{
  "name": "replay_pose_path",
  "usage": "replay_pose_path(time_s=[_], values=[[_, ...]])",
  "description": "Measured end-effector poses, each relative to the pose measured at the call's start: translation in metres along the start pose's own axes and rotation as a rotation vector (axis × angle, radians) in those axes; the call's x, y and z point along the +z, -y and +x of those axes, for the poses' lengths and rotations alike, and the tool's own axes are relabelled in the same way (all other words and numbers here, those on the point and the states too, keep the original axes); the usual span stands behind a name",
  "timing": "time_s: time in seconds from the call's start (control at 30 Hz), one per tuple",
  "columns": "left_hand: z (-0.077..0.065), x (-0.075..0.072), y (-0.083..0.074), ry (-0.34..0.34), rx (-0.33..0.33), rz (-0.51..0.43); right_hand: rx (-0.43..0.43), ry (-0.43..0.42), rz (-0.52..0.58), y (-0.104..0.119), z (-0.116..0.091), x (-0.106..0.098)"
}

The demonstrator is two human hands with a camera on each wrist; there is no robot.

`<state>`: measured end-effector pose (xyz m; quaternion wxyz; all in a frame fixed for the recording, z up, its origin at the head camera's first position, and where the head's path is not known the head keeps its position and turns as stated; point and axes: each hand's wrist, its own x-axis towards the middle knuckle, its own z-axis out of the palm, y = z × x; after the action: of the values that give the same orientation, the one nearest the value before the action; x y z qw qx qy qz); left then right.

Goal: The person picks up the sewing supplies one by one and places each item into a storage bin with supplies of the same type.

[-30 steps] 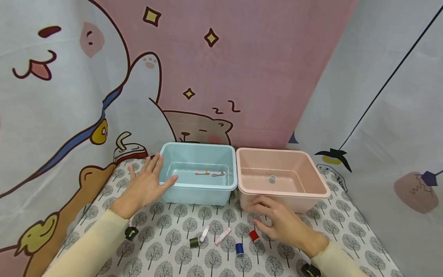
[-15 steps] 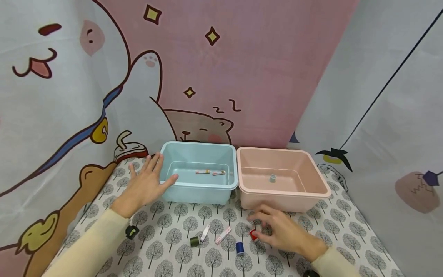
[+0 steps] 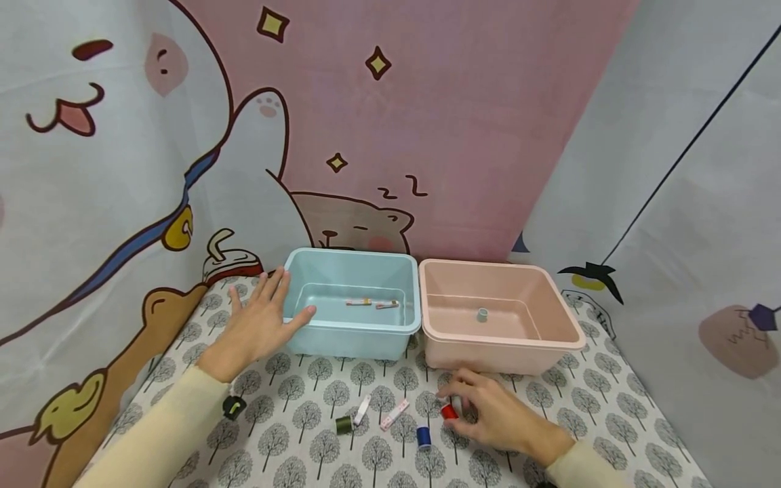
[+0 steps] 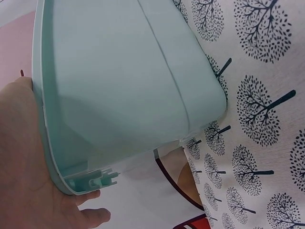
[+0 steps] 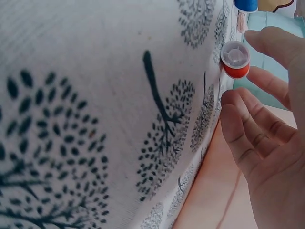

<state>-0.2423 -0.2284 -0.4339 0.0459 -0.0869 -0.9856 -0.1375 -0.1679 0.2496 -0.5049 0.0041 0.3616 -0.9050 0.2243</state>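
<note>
My left hand rests on the left end of the pale blue bin, its fingers spread at the rim; in the left wrist view the palm lies along that rim. My right hand is low over the cloth in front of the pink bin. Its thumb and fingers are apart, curved about a red thread spool. In the right wrist view this spool lies between thumb and forefinger, a gap showing beside the thumb. A blue thread spool stands just left of it.
Farther left lie a dark green thread spool, a slim white piece and a slim pink patterned piece. Two slim pieces lie in the blue bin, a small pale green cylinder in the pink one. Printed curtains stand behind.
My right hand has come down from the pink bin's front wall to the red spool, thumb and forefinger now on either side of it. My left hand has stayed at the blue bin.
</note>
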Motion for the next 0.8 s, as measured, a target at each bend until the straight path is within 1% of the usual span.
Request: replay_pose_path(time_s=[0.17, 0.37, 0.47, 0.8], values=[[0.001, 0.0, 0.0, 0.004, 0.0, 0.005, 0.019, 0.02, 0.035, -0.002, -0.001, 0.004], [0.001, 0.0, 0.0, 0.004, -0.002, 0.003, -0.05, -0.01, 0.074, -0.003, -0.001, 0.009], [0.0, 0.001, 0.0, 0.005, -0.003, 0.0, -0.069, -0.027, 0.09, -0.003, -0.001, 0.008], [0.0, -0.001, -0.002, 0.011, -0.003, 0.01, -0.08, -0.08, 0.029, 0.003, 0.003, -0.005]])
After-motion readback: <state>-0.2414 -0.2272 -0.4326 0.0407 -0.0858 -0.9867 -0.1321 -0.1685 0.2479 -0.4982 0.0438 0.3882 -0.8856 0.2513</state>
